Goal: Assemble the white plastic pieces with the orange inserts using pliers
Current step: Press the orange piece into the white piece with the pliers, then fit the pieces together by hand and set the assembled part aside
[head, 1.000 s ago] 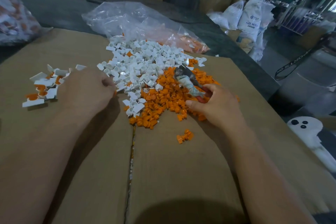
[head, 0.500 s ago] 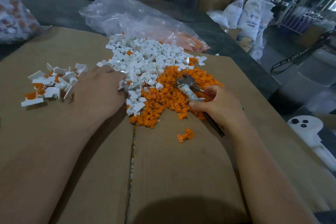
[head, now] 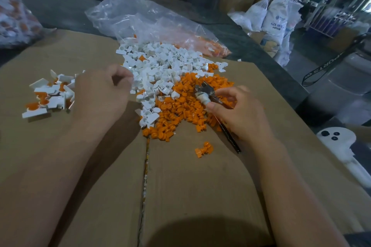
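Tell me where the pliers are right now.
Head view, right of centre: the pliers are gripped in the right hand, their head over the orange inserts, right of the white pieces.

2 hands are in sight, the left hand (head: 100,94) and the right hand (head: 241,114), both bare. Behind the fingers, each wrist runs into a bare forearm. The left forearm (head: 50,176) looks broad and the right forearm (head: 291,186) slimmer, both uncovered back to the edge of view. At the right thumb's tip the thumbnail (head: 210,105) is short and plain.
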Tool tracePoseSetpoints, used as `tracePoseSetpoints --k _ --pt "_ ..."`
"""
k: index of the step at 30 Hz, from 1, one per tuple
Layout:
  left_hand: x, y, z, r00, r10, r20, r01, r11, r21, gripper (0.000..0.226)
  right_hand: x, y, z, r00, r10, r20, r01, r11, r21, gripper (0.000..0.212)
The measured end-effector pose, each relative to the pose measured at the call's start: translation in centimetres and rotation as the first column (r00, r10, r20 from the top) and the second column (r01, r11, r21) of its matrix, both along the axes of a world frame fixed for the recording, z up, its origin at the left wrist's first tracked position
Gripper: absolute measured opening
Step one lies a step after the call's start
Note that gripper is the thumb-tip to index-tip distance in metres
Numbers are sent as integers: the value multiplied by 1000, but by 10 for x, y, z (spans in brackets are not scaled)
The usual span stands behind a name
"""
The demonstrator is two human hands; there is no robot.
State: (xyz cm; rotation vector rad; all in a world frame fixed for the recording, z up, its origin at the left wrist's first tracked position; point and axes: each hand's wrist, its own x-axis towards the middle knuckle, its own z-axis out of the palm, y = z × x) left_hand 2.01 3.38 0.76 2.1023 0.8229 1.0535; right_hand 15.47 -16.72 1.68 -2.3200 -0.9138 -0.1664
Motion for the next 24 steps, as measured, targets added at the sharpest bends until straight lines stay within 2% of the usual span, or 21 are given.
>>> tracePoseSetpoints --k 2,3,6,9,14,16,19,22,24 --pt "0 -8 4 993 -82 81 94 982 -165 23 -9 2 4 989 145 -11 -145 989 -8 15" --pt "1 -12 5 984 -129 124 157 953 -259 25 -12 4 4 978 208 -17 -209 976 -59 11" --pt "1 -26 10 948 -231 217 310 818 -485 21 -16 8 2 953 299 -37 -298 918 -263 13" --pt "0 -37 10 936 -279 214 352 755 -554 17 -15 10 1 952 305 -27 -294 885 -361 17" --pt "1 -42 12 899 -366 241 429 620 -657 19 -15 10 1 933 360 17 -327 865 -381 23" --pt "1 -44 12 885 -389 254 451 589 -671 19 -16 11 3 938 346 35 -317 893 -319 24" --pt "0 -47 12 883 -411 227 448 594 -668 19 -21 10 6 948 313 61 -311 949 -46 17" --pt "1 -49 11 880 -422 217 451 605 -656 20 -30 12 6 945 327 -17 -316 923 220 14" --pt "1 -50 10 872 -428 237 468 593 -655 20 -35 16 5 938 343 -41 -318 904 286 19"
